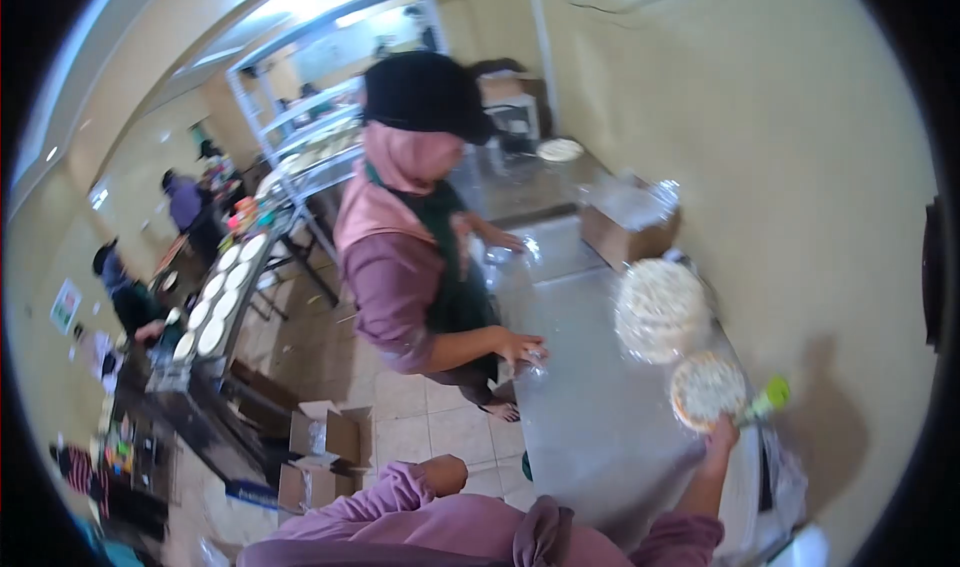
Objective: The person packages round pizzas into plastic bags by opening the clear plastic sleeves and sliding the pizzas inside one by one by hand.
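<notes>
At the table's right side, my right hand point(722, 431) grips the near edge of a round, pale-topped pizza point(708, 391) with an orange-brown rim, seemingly in clear plastic. Beside that hand lies a light-green and white object point(770, 396), its kind unclear. Just beyond the pizza is a stack of plastic-wrapped pale rounds point(660, 307). My left hand point(445, 475) is bent in front of my body, off the table's left edge; its fingers are blurred and partly hidden.
Across the metal table point(580, 367) a co-worker point(410, 237) has both hands on clear plastic. A cardboard box point(620, 235) with plastic stands by the wall. Open boxes point(325, 435) sit on the floor. Left, another table point(235, 292) carries several pale rounds; more people work behind.
</notes>
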Demonstrator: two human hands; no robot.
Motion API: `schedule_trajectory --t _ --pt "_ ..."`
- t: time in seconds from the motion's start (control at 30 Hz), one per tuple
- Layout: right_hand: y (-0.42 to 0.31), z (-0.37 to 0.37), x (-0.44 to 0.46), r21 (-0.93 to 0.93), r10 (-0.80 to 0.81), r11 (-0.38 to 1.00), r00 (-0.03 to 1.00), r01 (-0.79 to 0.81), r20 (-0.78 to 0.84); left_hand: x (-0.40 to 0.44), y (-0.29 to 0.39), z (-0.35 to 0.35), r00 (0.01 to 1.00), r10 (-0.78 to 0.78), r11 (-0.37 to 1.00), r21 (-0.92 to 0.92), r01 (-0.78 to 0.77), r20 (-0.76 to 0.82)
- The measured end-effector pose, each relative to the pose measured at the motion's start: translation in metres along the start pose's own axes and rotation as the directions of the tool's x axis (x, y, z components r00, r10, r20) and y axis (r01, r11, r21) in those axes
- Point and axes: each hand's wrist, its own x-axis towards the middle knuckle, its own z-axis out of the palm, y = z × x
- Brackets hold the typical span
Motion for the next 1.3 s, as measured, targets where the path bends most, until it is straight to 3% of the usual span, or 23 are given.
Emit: schedule_trajectory --t 0.07,0.1,0.17,0.2,0.27,0.3,0.37,0.4,0.47,0.57,0.67,0.77,0.9,1.0,1.1,1.17,1.2,1.27,1.3 --pt "-0.026 0.004 -0.025 -0.128 0.139 0.982 0.99 -0.137 0.01 -0.002 -0.002 0.008 0.993 -0.102 0.991 0.088 0.097 0.057" --pt "-0.022 0.009 -0.016 -0.14 0.129 0.983 0.991 -0.123 0.039 -0.003 -0.001 0.009 0.992 -0.123 0.99 0.071 0.12 0.039" --pt "-0.02 0.007 -0.002 0.023 0.131 0.991 0.989 -0.132 0.064 -0.009 0.007 -0.005 0.927 -0.326 0.945 0.024 0.327 0.187" --pt "-0.016 0.01 0.002 0.018 0.122 0.992 0.99 -0.124 0.074 -0.015 0.011 -0.01 0.927 -0.329 0.943 0.013 0.333 0.179" --pt "-0.01 0.019 0.006 0.404 -0.104 0.913 0.93 -0.051 0.352 -0.03 0.016 -0.016 0.917 -0.384 0.911 -0.201 0.359 -0.102" --pt "-0.011 0.02 0.011 0.402 -0.11 0.915 0.927 -0.047 0.359 -0.03 0.015 -0.016 0.915 -0.388 0.909 -0.208 0.36 -0.109" --pt "-0.028 0.02 -0.022 0.454 -0.047 0.853 0.829 -0.257 0.558 -0.033 0.013 -0.015 0.869 -0.378 0.881 -0.413 0.232 -0.319" --pt "-0.033 0.022 -0.031 0.449 -0.049 0.856 0.824 -0.257 0.565 -0.035 0.014 -0.018 0.865 -0.384 0.878 -0.418 0.234 -0.322" --pt "-0.038 0.026 -0.041 0.495 0.057 0.787 0.842 -0.368 0.536 -0.037 0.018 -0.026 0.782 -0.36 0.853 -0.519 0.056 -0.508" --pt "-0.028 0.028 -0.032 0.49 0.036 0.788 0.823 -0.373 0.567 -0.036 0.017 -0.031 0.706 -0.34 0.86 -0.51 -0.034 -0.621" --pt "-0.02 0.025 -0.028 0.465 0.017 0.786 0.767 -0.407 0.641 -0.037 0.012 -0.043 0.694 -0.278 0.883 -0.461 -0.087 -0.664" --pt "-0.022 0.026 -0.041 0.548 -0.053 0.775 0.832 -0.314 0.552 -0.035 0.015 -0.055 0.735 -0.263 0.901 -0.432 -0.045 -0.625" --pt "-0.022 0.014 -0.052 0.578 -0.088 0.751 0.82 -0.319 0.566 -0.027 0.017 -0.068 0.729 -0.25 0.9 -0.431 -0.068 -0.637" --pt "-0.032 -0.01 -0.073 0.593 -0.134 0.759 0.826 -0.27 0.547 -0.026 0.023 -0.091 0.674 -0.209 0.914 -0.387 -0.123 -0.709" --pt "-0.054 -0.048 -0.111 0.608 -0.279 0.78 0.787 -0.149 0.55 -0.027 0.034 -0.127 0.633 -0.253 0.883 -0.441 -0.158 -0.732" --pt "-0.075 -0.069 -0.158 0.777 -0.64 0.629 0.55 -0.025 0.536 -0.023 0.038 -0.144 0.493 -0.082 0.912 -0.265 -0.314 -0.866" --pt "-0.074 -0.067 -0.165 0.779 -0.642 0.627 0.556 -0.016 0.528 -0.022 0.046 -0.155 0.497 -0.073 0.91 -0.262 -0.322 -0.865" --pt "-0.078 -0.068 -0.187 0.756 -0.622 0.653 0.535 -0.049 0.572 -0.018 0.068 -0.175 0.514 -0.205 0.601 -0.522 -0.605 -0.833" --pt "-0.08 -0.069 -0.198 0.743 -0.612 0.666 0.524 -0.064 0.593 -0.012 0.076 -0.183 0.52 -0.196 0.594 -0.522 -0.612 -0.832"
